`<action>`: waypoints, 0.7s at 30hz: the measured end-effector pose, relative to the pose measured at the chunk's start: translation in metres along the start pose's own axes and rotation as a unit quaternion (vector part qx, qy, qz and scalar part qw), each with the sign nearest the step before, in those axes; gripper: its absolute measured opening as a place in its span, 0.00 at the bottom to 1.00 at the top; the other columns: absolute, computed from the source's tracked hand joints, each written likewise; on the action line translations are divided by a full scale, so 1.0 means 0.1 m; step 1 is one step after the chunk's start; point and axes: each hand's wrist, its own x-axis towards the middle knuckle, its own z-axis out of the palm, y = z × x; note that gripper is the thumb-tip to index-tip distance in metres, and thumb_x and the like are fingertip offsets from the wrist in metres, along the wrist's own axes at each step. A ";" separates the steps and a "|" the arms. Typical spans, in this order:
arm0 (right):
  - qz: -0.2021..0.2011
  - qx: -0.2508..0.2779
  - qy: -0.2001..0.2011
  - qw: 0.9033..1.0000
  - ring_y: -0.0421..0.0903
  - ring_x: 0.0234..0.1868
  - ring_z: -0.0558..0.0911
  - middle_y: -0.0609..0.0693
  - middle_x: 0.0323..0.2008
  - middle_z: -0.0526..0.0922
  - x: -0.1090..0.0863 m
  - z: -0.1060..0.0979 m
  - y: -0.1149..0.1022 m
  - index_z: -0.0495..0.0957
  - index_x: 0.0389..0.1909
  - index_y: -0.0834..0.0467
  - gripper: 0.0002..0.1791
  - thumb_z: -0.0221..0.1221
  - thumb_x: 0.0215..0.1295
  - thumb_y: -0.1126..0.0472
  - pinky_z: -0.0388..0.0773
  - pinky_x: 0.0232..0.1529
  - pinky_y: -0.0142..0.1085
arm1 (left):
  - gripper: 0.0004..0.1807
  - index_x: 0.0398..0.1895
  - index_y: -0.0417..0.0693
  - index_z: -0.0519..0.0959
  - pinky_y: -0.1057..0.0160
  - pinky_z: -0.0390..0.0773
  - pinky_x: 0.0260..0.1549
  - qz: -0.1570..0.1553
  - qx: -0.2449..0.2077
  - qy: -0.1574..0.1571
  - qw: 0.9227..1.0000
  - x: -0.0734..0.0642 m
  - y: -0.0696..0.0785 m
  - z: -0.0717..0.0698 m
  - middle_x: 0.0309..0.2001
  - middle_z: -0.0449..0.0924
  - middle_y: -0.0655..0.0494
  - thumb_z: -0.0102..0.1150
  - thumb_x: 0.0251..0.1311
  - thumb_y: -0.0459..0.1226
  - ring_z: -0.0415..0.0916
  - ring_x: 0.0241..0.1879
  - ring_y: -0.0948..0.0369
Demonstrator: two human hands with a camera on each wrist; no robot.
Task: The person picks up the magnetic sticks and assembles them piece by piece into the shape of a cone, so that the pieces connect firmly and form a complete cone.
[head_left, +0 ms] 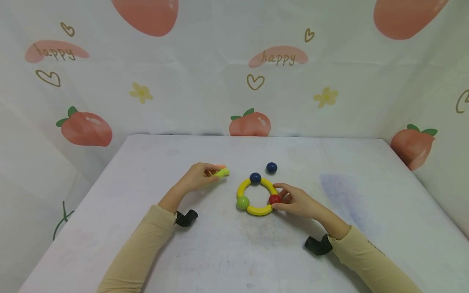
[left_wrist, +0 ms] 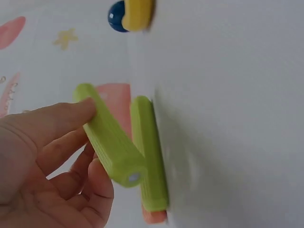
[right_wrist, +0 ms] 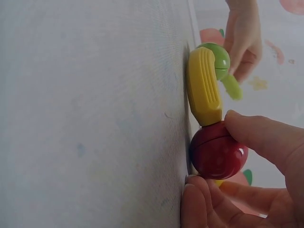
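Note:
A toy ring of yellow arcs joined by a blue ball, a green ball and a red ball lies on the white table. My right hand pinches the red ball between thumb and fingers, beside a yellow arc. Left of the ring, my left hand holds a ribbed green stick just above the table. Under it lie a second green stick and an orange piece.
A loose dark blue ball sits just behind the ring. A printed peach-pattern cloth rises behind the table and along both sides. Black wrist cameras sit low by each forearm.

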 end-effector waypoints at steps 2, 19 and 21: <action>-0.003 -0.001 -0.001 1.000 0.45 0.38 0.78 0.59 0.43 0.79 0.00 0.00 -0.01 0.63 0.63 0.63 0.36 0.63 0.58 0.52 0.79 0.37 0.35 | 0.19 0.54 0.41 0.77 0.66 0.74 0.37 0.010 -0.017 0.008 1.000 0.03 0.03 0.02 0.44 0.81 0.46 0.58 0.59 0.37 0.75 0.40 0.56; -0.044 -0.010 0.006 0.999 0.44 0.36 0.79 0.59 0.40 0.79 -0.03 -0.02 0.03 0.64 0.61 0.64 0.39 0.61 0.57 0.43 0.79 0.35 0.34 | 0.17 0.49 0.40 0.73 0.61 0.79 0.48 0.082 -0.173 0.075 0.979 0.24 0.51 0.27 0.47 0.78 0.45 0.61 0.57 0.35 0.78 0.47 0.53; -0.034 -0.008 0.005 0.999 0.45 0.37 0.79 0.59 0.41 0.79 -0.02 -0.01 0.03 0.64 0.61 0.63 0.38 0.62 0.57 0.44 0.79 0.36 0.34 | 0.17 0.49 0.41 0.74 0.62 0.79 0.48 0.082 -0.179 0.075 0.978 0.27 0.54 0.31 0.47 0.78 0.46 0.61 0.57 0.35 0.78 0.47 0.53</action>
